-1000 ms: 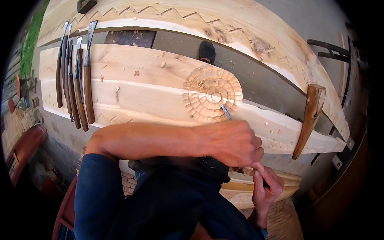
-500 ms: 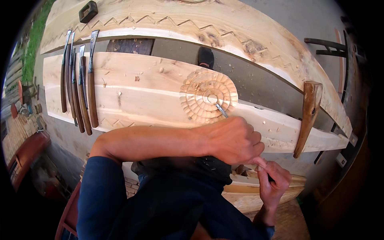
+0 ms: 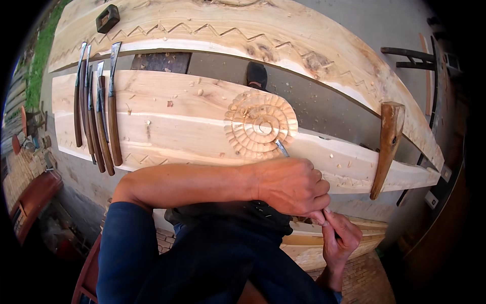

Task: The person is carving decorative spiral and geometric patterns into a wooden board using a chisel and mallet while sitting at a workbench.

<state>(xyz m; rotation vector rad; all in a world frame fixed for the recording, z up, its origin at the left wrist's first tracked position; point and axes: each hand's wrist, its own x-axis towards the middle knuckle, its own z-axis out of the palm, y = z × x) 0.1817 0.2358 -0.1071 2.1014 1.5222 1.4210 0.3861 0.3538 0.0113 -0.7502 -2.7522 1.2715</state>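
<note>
A pale wooden board (image 3: 182,120) carries a round, concentric carved rosette (image 3: 260,121) near its right part. A steel chisel (image 3: 280,148) has its blade on the rosette, just below and right of the centre ring. My left hand (image 3: 291,185) is closed around the chisel, its forearm lying across the near edge of the board. Lower right, my right hand (image 3: 341,238) is closed on the handle end, touching the fingers of my left hand; the handle itself is mostly hidden. Several chisels with wooden handles (image 3: 115,129) lie side by side at the board's left.
A second board (image 3: 223,20) with carved zigzags lies beyond, bearing a dark block-like tool (image 3: 107,18). A wooden mallet (image 3: 387,149) rests across the boards at right. A dark shoe (image 3: 256,76) shows in the gap. Dark wooden frames (image 3: 410,53) stand at upper right.
The view has shifted a little. The chisel tip has moved slightly down and right on the rosette, away from its centre ring, with both hands still closed on the tool.
</note>
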